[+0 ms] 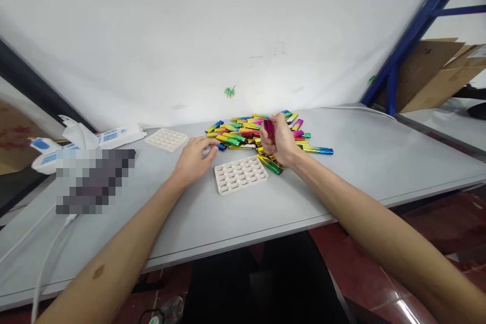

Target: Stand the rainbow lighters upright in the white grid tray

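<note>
A pile of shiny two-tone lighters (231, 139) lies against the wall in yellow, green, blue, red and purple. My right hand (283, 142), raised over the pile's right part, is closed round a purple lighter (268, 129). The fingers hide much of that lighter. At the pile's left edge, my left hand (195, 158) rests low with bent fingers, thumb and forefinger apart. Their tips are beside the blue end of a lighter (221, 147); a firm hold does not show. Between my hands sits a white slotted tray (241, 174), its slots unfilled.
A second white slotted tray (166, 139) lies at the back left. Beside it are a power strip (117, 135), a blurred dark device (96, 182) and white cables (49, 258). A blue metal frame (417, 35) and cardboard boxes (433, 73) stand at the right.
</note>
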The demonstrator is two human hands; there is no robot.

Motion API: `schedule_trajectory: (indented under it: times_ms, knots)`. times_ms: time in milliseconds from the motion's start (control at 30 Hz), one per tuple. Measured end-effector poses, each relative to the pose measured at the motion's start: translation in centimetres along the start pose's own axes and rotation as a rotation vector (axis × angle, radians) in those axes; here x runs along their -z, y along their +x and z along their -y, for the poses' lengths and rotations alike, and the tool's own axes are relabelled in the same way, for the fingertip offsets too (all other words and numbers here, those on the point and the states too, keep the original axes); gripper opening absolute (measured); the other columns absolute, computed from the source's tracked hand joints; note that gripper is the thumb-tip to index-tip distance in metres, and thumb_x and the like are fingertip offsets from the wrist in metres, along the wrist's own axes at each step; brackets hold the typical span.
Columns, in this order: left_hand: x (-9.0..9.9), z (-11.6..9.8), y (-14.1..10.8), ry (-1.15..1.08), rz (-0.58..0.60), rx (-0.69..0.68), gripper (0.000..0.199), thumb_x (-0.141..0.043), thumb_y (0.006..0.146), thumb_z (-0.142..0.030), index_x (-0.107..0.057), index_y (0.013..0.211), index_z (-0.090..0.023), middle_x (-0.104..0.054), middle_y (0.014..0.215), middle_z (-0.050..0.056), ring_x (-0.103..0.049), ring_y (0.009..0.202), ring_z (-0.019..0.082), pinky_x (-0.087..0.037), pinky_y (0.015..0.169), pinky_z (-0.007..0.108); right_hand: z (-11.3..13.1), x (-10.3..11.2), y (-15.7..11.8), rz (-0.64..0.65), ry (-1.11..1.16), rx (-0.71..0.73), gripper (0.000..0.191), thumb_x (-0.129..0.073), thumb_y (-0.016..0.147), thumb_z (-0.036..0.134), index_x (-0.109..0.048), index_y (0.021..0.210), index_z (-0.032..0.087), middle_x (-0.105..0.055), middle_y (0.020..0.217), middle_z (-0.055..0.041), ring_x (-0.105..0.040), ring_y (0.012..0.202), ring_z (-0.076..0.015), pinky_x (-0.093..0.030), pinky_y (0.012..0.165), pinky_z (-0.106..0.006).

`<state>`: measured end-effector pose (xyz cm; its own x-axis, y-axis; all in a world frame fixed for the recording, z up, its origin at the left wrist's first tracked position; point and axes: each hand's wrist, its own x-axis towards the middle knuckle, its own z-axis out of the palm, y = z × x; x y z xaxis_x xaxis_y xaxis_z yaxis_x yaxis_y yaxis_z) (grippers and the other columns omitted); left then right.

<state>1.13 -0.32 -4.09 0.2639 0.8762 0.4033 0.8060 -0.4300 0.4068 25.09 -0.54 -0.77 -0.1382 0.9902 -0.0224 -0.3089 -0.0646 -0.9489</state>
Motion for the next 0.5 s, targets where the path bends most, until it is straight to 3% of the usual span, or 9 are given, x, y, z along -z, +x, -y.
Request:
schedule_trajectory:
  times_ms: [500]
  knots:
    - [0.21, -0.44, -0.13, 0.006, 0.011, -0.021, 0.023, -0.05, 0.093, -0.032, -0.07, 0.1, -0.023, -0.072, 0.1, 0.005, -0.059, 0.1, 0.024, -0.05, 0.084, 0.037, -0.4, 0.06, 0.21, -0.009, -0.03, 0.055, 0.048, -0.039, 0.093, 0.054, -0.034, 0.057, 0.023, -0.026, 0.044, 0.0065, -0.015, 0.037, -0.007, -0.01, 0.038, -0.024]
